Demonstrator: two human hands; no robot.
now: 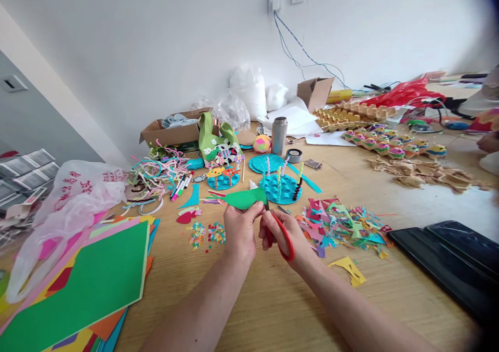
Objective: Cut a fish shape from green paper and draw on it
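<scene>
My left hand (242,228) is closed on a piece of green paper (245,198), pinching it near its right end above the table. Red-handled scissors (289,245) are in my right hand (284,231), fingers through the loops. Their dark blades point up and touch the paper's right edge; whether they are apart I cannot tell. Just behind the paper stands a blue cup-shaped base (278,190) with fuzzy pipe-cleaner stalks. A smaller blue base (222,181) carries orange and yellow paper fish. Thin colored strips (215,198) show at the green paper's left end.
Colored paper sheets (117,258) lie at left beside a plastic bag (74,201). Paper scraps (343,224) are heaped right of my hands, near a black phone-like device (436,263). Behind stand a metal bottle (279,136) and tape roll (293,155). Another person's hand (489,141) shows far right.
</scene>
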